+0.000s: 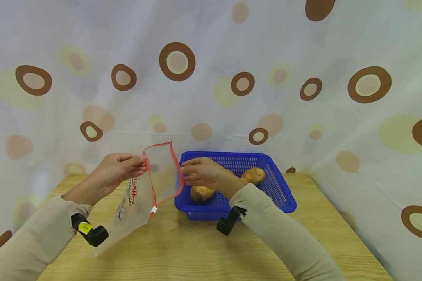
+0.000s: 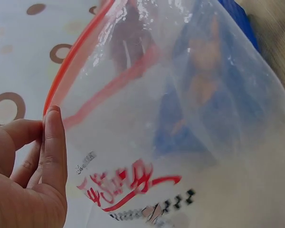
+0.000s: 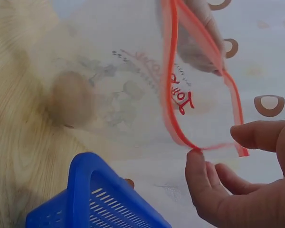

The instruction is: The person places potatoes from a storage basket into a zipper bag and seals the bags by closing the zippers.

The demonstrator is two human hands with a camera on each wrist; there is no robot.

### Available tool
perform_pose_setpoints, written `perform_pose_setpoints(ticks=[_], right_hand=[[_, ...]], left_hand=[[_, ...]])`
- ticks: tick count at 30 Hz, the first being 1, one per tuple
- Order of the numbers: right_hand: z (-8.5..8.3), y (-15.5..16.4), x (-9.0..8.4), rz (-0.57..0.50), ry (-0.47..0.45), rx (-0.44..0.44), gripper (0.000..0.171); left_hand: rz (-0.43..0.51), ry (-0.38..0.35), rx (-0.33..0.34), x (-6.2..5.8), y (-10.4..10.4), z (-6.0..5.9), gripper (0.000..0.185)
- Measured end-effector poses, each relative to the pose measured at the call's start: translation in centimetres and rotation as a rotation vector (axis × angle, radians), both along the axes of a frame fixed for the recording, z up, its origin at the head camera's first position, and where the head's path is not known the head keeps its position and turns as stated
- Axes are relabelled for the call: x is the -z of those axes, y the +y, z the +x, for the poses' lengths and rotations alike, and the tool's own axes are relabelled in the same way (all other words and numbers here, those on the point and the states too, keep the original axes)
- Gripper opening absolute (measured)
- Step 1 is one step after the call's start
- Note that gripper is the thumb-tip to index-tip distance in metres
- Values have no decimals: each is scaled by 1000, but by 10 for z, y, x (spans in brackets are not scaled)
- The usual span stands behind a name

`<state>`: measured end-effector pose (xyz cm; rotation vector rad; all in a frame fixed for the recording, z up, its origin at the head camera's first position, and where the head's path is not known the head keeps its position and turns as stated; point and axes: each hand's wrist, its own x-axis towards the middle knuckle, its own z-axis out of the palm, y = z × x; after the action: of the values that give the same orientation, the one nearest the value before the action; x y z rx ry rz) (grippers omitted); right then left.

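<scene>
A clear zip bag (image 1: 140,199) with red-edged mouth and red and black print hangs to the left of a blue plastic basket (image 1: 288,203). Its mouth gapes toward the basket. With thumb and fingertips, my left hand (image 1: 116,171) pinches the left side of the red rim; the left wrist view shows this grip closely. My right hand (image 1: 207,173) touches the opposite rim, over the basket. In the right wrist view its thumb and fingers (image 3: 197,171) stand apart at the red edge (image 3: 173,114). Potatoes (image 1: 254,176) lie in the basket, partly hidden by the right hand.
Basket and bag are over a light wooden table (image 1: 183,253). Behind and at both sides hangs a white sheet (image 1: 211,117) with brown rings and pale dots. A small black camera is strapped to each wrist.
</scene>
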<state>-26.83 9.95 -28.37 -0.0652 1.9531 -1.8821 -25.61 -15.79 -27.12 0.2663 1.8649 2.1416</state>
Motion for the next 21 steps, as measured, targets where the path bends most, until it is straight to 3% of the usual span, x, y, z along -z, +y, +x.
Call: perform_pose_setpoints(ticks=[5,9,21], right_hand=[[2,0,7,83,78,-44,29],[0,-2,10,126,115,-30,20],[-3,1,1,48,104,45,19]], left_hand=[[26,3,-10,-1,-4,1,10],[34,7,-12,-5,-8,1,11],[83,51,-18,-18,-29,1,16]])
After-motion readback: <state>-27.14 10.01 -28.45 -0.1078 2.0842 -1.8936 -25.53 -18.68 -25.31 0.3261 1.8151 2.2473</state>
